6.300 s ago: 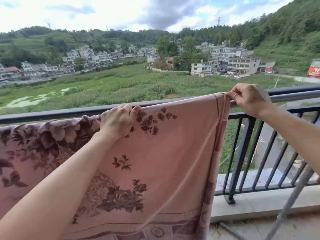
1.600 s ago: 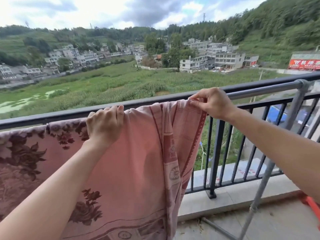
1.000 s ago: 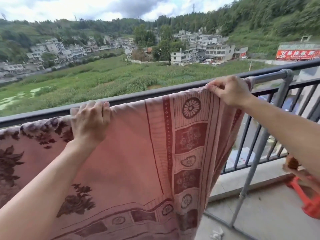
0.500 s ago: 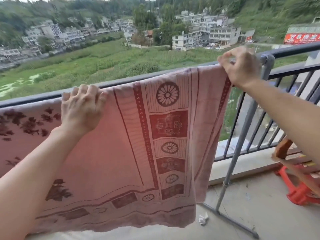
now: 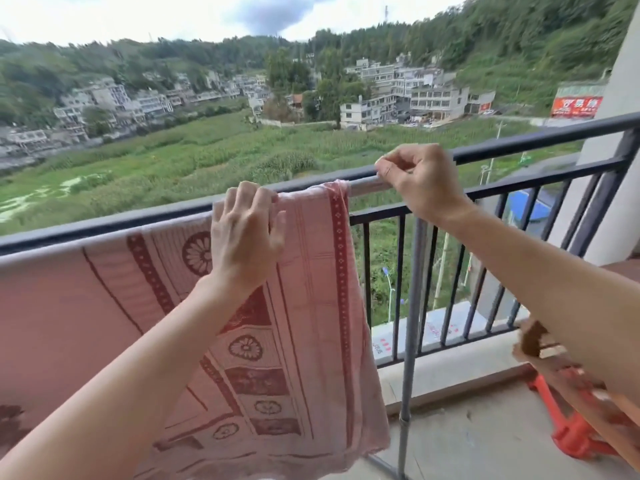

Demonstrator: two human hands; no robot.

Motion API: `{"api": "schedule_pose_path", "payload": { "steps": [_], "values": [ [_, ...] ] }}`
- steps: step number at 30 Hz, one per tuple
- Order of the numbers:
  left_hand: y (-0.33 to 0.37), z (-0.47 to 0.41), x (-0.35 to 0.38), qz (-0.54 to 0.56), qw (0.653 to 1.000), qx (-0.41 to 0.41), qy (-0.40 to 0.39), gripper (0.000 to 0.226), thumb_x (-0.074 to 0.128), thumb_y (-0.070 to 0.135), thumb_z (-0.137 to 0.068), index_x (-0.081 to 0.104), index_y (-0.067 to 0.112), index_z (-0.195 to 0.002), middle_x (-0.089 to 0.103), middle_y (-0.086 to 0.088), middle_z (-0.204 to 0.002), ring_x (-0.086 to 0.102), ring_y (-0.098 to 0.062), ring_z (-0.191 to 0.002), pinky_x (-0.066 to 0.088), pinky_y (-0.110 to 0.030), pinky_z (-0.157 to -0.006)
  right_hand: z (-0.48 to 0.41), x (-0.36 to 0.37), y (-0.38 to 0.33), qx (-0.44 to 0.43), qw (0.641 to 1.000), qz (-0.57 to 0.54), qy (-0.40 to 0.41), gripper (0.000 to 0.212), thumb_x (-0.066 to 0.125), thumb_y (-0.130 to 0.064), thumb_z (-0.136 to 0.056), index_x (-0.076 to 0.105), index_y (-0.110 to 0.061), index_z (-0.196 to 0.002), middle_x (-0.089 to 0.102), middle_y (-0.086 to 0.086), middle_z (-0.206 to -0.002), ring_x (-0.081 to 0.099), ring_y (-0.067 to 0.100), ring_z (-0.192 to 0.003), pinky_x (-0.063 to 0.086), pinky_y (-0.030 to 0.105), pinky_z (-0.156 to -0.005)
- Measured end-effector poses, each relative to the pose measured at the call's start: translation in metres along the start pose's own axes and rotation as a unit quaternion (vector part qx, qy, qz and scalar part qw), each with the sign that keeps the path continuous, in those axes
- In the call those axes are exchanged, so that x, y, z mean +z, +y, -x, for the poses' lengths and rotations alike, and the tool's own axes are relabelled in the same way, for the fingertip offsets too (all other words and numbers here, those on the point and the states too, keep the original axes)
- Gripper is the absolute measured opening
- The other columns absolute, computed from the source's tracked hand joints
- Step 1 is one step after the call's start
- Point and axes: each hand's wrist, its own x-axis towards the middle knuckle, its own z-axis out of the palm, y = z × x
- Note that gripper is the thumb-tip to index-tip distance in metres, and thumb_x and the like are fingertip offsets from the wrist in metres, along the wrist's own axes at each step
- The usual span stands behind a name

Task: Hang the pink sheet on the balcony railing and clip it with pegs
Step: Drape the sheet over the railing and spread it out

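We see the pink sheet [image 5: 304, 341] draped over a grey metal bar [image 5: 363, 184] that runs just in front of the dark balcony railing [image 5: 519, 143], filling the lower left of the frame and hanging down towards the balcony floor [image 5: 485, 438]. Its patterned border, with dark red bands and round flower motifs, ends at centre frame, where its top corner sits bunched on the bar. Our left hand [image 5: 247, 237] lies flat on the top of the sheet with fingers spread wide, pressing the cloth against the bar near that corner. Our right hand [image 5: 420, 180] is just to the right of the sheet's edge, fingers curled narrow with fingertips pinched together over the bare bar; we cannot tell whether it holds anything. A grey upright pole [image 5: 410, 341] drops from the bar to the floor. At the lower right, an orange plastic object [image 5: 571, 431] sits on the floor, partly hidden by our right forearm. Beyond the railing lie green fields and white buildings.
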Motion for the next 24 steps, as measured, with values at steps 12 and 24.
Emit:
{"api": "schedule_pose_path", "payload": {
  "steps": [12,24],
  "values": [
    [0.058,-0.011,0.031,0.031,1.0,-0.005,0.004,0.014,0.067,0.016,-0.087,0.067,0.004,-0.094,0.061,-0.015,-0.114,0.054,-0.032,-0.107,0.044,-0.048,-0.092,-0.031,0.007,0.033,0.075,0.989,0.087,-0.089,0.037,0.057,-0.037,-0.095,0.072,-0.008,-0.078,0.057,-0.001,-0.053,0.044,0.013,-0.043,0.04,0.027,-0.049],
    [-0.05,-0.069,-0.12,0.694,0.579,-0.425,-0.061,0.031,0.033,0.01,-0.1,0.058,-0.002,-0.086,0.063,-0.012,-0.074,0.064,-0.02,-0.065,0.058,-0.031,-0.068,-0.062,0.103,-0.098,0.01,0.87,-0.11,-0.48,0.026,0.067,-0.038,-0.088,0.072,-0.025,-0.11,0.073,-0.008,-0.107,0.065,0.01,-0.101,0.051,0.031,-0.085]
  ]
}}
